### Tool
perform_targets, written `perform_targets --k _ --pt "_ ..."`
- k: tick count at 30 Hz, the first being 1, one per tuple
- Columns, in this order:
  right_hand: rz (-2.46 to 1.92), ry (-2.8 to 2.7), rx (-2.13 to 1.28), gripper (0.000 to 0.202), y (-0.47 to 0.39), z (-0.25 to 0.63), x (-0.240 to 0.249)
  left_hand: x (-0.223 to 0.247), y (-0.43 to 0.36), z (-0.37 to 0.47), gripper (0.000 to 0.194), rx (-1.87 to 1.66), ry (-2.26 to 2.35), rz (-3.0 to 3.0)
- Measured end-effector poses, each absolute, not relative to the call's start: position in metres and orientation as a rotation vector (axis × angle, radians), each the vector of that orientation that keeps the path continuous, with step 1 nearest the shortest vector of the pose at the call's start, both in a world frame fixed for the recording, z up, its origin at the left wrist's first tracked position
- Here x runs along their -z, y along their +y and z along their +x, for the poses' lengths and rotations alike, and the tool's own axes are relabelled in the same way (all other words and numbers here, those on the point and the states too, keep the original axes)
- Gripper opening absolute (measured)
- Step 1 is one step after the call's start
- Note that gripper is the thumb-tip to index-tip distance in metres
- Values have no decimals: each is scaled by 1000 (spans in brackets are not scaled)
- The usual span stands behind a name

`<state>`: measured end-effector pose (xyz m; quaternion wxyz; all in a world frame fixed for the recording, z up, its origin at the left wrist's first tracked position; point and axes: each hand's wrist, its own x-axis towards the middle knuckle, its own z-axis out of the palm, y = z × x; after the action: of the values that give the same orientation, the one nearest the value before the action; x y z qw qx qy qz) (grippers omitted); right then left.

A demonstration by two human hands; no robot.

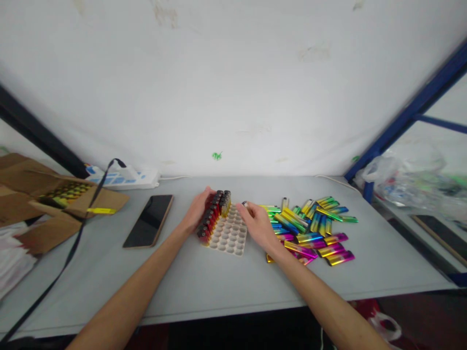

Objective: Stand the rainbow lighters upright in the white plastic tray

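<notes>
A white tray [228, 238] with rows of round holes lies in the middle of the table. Red-and-gold lighters [208, 221] with black tops stand upright along its left side, and a few gold ones [225, 204] stand at the back. My left hand [199, 209] is curled against the left edge of the tray and the red row, its fingertips partly hidden behind the lighters. Above the tray's right edge, my right hand [258, 222] pinches a lighter [244, 204] whose dark top shows at the fingertips; the rest of it is covered by the hand.
Loose shiny lighters [310, 228] in gold, green, blue and magenta are heaped on the right. At left lie a phone [149, 221], a power strip [127, 179], a dark strap [78, 238] and an open cardboard box [87, 201]. Plastic bags [404, 177] sit beyond the blue frame.
</notes>
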<state>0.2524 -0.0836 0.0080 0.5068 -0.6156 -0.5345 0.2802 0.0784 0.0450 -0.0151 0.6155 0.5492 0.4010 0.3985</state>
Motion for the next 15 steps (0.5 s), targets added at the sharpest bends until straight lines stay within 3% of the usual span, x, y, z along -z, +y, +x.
perform_targets --k 8,15 --pt "-1357 -1646 -478 32 -83 260 -12 16 44 80 71 -920 884 1287" --pt "-1513 -1708 -327 39 -79 252 -6 20 45 80 69 -953 894 1327"
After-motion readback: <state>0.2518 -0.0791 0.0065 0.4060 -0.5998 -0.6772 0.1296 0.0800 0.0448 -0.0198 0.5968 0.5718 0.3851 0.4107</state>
